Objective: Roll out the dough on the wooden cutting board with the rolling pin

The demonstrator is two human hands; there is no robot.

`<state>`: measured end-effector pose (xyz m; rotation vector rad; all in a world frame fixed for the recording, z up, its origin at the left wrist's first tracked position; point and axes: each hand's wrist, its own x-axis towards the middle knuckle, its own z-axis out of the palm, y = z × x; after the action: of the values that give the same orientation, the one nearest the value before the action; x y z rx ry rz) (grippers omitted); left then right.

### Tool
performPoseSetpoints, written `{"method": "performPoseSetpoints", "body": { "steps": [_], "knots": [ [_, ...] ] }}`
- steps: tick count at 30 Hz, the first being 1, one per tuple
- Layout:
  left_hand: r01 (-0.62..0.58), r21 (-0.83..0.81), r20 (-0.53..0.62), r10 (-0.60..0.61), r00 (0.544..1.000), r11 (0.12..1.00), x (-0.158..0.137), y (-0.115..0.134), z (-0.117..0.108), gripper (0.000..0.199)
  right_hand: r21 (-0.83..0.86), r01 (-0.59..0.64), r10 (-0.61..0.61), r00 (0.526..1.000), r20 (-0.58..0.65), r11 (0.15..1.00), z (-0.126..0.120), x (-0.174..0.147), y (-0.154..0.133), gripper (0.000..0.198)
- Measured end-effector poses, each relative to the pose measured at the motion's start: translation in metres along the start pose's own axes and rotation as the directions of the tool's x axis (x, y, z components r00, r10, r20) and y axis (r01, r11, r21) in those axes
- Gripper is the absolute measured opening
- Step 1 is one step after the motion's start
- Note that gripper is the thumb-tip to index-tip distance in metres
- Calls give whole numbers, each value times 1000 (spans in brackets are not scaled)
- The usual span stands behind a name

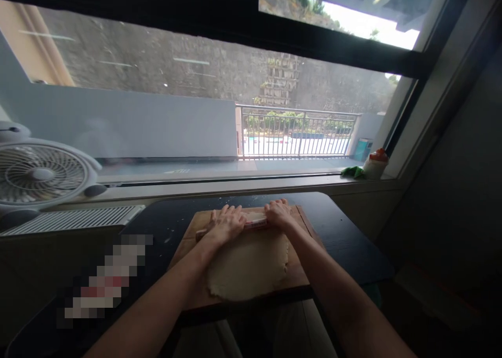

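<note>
A broad, flat sheet of pale dough [249, 266] lies on a wooden board [188, 245], its near edge uneven and a small tear on its right side. Across the far part of the dough is a rolling pin [256, 223], pale with reddish marks between my hands; a brownish end pokes out at the left. My left hand [227, 223] is laid over the pin from above, fingers curving over its far side. My right hand [279, 212] is closed over the pin's right part. The palms hide much of the pin.
The board rests on a dark table [345, 237] dusted with whitish specks. At left stands a white fan [42, 174] above a slatted vent [86, 217]. A bottle with an orange top [376, 164] and a green cloth-like item [353, 172] sit on the sill. A pixelated patch covers the left table.
</note>
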<state>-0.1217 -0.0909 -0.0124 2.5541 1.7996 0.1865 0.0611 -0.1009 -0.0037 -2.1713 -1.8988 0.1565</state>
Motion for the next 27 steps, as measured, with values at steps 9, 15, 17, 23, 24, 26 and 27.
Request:
{"method": "performPoseSetpoints", "body": {
  "steps": [9, 15, 17, 23, 24, 26, 27],
  "knots": [
    [19, -29, 156, -14, 988, 999, 41, -14, 4, 66, 19, -69, 69, 998, -13, 997, 18, 39, 4, 47],
    [-126, -16, 40, 127, 991, 992, -16, 6, -5, 42, 3, 50, -50, 994, -102, 999, 6, -38, 7, 39],
    [-159, -13, -18, 159, 987, 987, -39, 12, -9, 43, -6, 98, -98, 985, -146, 995, 0, -74, 8, 40],
    [-256, -17, -58, 255, 965, 967, -71, 32, -8, 42, 7, 254, -239, 918, -317, 967, 4, -167, 20, 39],
    [-261, -20, -55, 260, 964, 965, -68, 38, -6, 42, 21, 277, -254, 908, -332, 961, 6, -172, 24, 39],
    [-247, -32, -51, 245, 968, 968, -53, 52, 1, 44, 40, 267, -240, 914, -326, 963, 8, -168, 33, 39],
    [-227, -42, -45, 225, 973, 973, -42, 60, 4, 46, 38, 230, -208, 929, -308, 972, 8, -160, 38, 40]
  ]
}}
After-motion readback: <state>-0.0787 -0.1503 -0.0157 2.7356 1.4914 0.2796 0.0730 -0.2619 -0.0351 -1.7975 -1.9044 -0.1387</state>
